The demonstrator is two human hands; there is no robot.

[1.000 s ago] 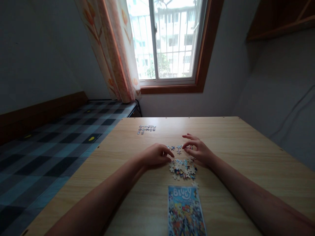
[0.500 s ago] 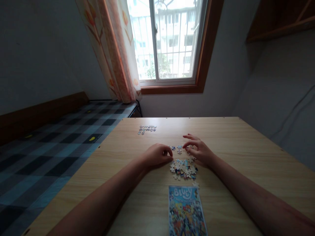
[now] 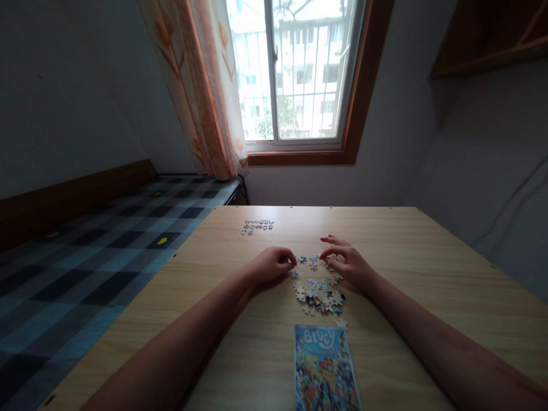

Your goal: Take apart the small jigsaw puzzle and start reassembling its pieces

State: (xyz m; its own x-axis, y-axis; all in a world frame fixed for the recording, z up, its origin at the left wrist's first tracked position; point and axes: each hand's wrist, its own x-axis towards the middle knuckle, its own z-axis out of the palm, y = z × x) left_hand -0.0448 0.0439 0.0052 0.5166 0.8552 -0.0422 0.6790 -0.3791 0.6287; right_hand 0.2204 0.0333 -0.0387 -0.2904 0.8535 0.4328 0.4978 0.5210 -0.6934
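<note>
Small jigsaw puzzle pieces lie in a loose pile on the light wooden table, some face down and pale, others showing blue. Just beyond the pile, several separate pieces are spread between my hands. My left hand is closed at the pile's far left side, its thumb and forefinger curled together beside a piece; whether they pinch one is hidden. One blue piece lies just below those fingertips. My right hand has its fingers apart, with forefinger and thumb low over pieces at the right.
A colourful Bluey picture sheet lies nearest me. Towards the far left of the table sit rows of pieces. A bed with a checked cover adjoins on the left, and a window is ahead.
My left hand has drawn slightly left and away from the pile, and a blue piece now shows below its fingertips. The right hand keeps nearly the same pose. The view has shifted slightly.
</note>
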